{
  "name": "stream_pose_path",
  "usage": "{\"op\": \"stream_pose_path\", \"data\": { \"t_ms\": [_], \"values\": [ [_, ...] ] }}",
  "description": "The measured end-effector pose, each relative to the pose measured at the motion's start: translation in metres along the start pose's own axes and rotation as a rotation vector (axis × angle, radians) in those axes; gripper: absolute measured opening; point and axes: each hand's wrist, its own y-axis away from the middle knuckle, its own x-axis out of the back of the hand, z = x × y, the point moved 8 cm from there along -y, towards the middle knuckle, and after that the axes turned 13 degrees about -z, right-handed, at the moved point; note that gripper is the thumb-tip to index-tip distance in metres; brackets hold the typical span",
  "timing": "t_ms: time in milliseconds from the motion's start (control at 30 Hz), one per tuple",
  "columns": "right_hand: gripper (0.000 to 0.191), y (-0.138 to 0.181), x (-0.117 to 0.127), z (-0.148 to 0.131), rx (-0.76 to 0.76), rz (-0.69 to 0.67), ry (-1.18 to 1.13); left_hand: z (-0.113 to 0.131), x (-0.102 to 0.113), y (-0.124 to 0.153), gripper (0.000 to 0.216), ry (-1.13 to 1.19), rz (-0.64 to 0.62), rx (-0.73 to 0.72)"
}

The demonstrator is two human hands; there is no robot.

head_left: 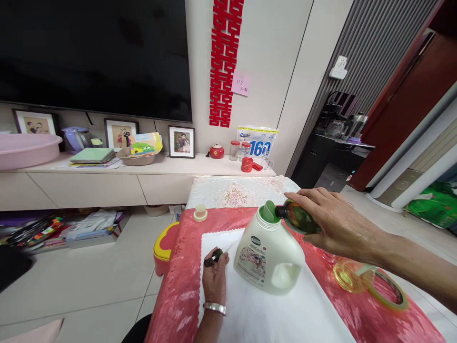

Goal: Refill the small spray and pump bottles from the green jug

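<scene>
A white laundry detergent jug (270, 257) stands upright and uncapped, a green pouring spout (268, 212) showing in its mouth. My right hand (326, 221) is closed around a dark green glass bottle (302, 218), tilted so that its black neck meets the spout. Whether liquid flows is too small to tell. Left of the jug, my left hand (215, 274) pinches a black dropper cap (213, 257), its thin clear tube pointing toward the jug. A cream cap (200, 213) sits apart on the red cloth (189, 267).
A white cloth (257, 319) lies under the jug. On the right are a yellow clear dish (352, 276) and a tape roll (387, 290). Behind the table, a low cabinet (171, 166) bears jars (234, 150), picture frames (182, 142) and a basin (28, 150). A stool (166, 247) stands left.
</scene>
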Motion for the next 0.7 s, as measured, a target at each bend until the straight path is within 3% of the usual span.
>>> {"op": "stream_pose_path", "data": {
  "t_ms": [700],
  "values": [
    [0.074, -0.0014, 0.0015, -0.0023, 0.011, -0.009, 0.032, -0.0005, -0.0006, -0.0006, 0.064, 0.002, -0.013, -0.008]
  ]
}}
